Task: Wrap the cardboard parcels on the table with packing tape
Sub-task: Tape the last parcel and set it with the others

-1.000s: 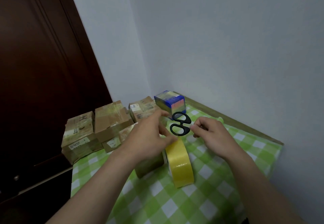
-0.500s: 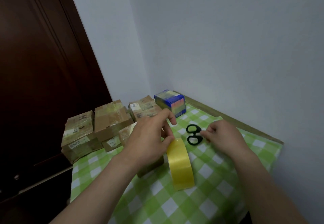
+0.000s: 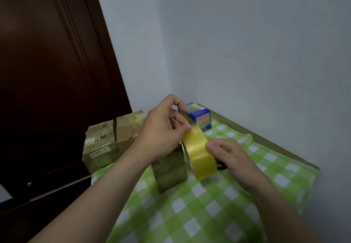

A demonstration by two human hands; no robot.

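On the green-checked cloth of the table, a glossy yellow tape roll stands on edge beside a squat cardboard parcel; left hand pinches its top, right hand grips its side

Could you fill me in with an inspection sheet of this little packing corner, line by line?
Surface: table under a green and white checked cloth, pushed into a room corner.
Job's things: yellow tape roll standing on edge beside a brown parcel; more taped cardboard parcels stacked at the far left edge.
Clutter: blue printed box at the back; a dark object, mostly hidden behind the roll.
Grips: left hand pinches at the top of the roll; right hand steadies its side.
Cables: nothing seen.
Surroundings: dark wooden door on the left, pale wall behind and right.
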